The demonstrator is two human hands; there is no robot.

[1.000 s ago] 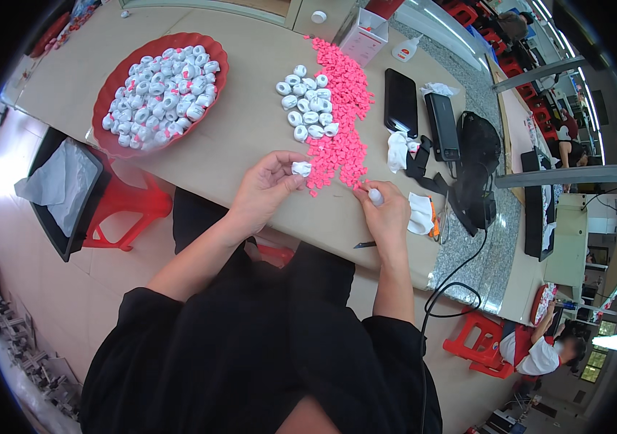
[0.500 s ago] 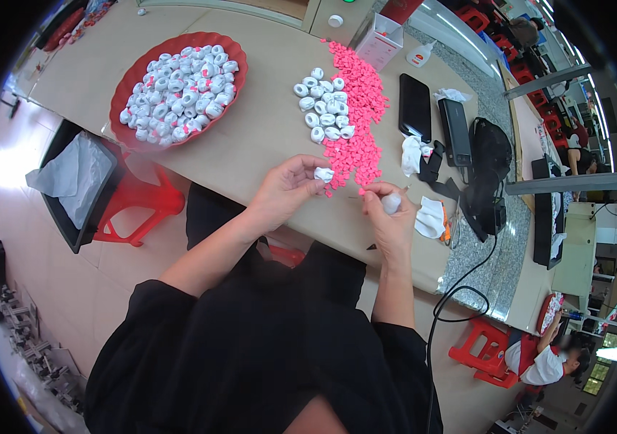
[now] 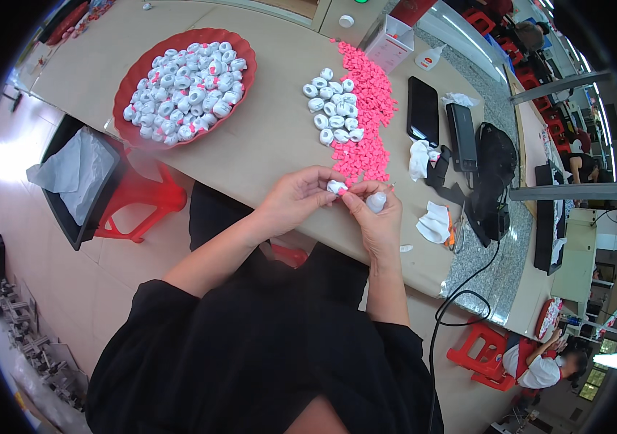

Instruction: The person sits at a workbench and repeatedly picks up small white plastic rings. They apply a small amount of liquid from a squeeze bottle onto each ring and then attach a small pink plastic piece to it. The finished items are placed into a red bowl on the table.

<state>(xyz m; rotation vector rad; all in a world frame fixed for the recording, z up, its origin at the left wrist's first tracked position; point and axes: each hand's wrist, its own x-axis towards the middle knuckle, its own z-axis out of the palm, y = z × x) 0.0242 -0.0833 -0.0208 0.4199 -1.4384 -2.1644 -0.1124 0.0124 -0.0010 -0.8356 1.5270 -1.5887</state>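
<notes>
Left hand (image 3: 301,194) pinches the white piece (image 3: 336,186) between nearly closed fingertips; steady there! Pink bit (image 3: 343,192) sits right beside it, right hand (image 3: 377,220) curled around a white bottle (image 3: 376,202): light fingertips, nozzle best kept clear.

A small white rounded piece (image 3: 335,186) is held in the left hand (image 3: 300,195). A small pink piece (image 3: 342,192) is positioned at its right side. A whitish bottle (image 3: 376,202) is held in the right hand (image 3: 378,220).

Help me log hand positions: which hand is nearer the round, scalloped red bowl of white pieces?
Left. The left hand is to the right of the bowl, nearer the person; the right hand lies farther right.
</notes>
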